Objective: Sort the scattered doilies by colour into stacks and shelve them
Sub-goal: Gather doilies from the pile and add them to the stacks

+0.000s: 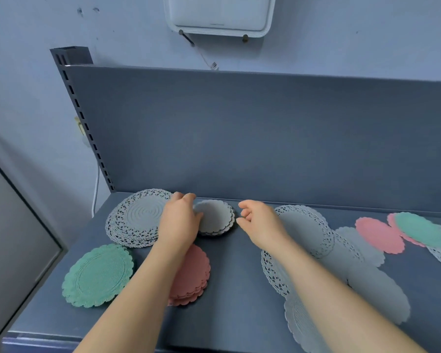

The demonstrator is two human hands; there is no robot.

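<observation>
Hands flank small grey stack (215, 217) — left hand (180, 220) touching, right hand (259, 220) open; no legible writing.

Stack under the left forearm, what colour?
Pink stack, scalloped edges, beside the green stack. Head view, the only one.

No legible text, labels or numbers anywhere in view.

The white wall-mounted device (220, 15) at the top carries a small green lit mark at its upper edge and a faint line of print low on its face, both too small and blurred to read. A small tag (214, 65) hanging on the cable below it shows a dark pattern that cannot be made out. The doilies and the shelf bear no writing.
</observation>
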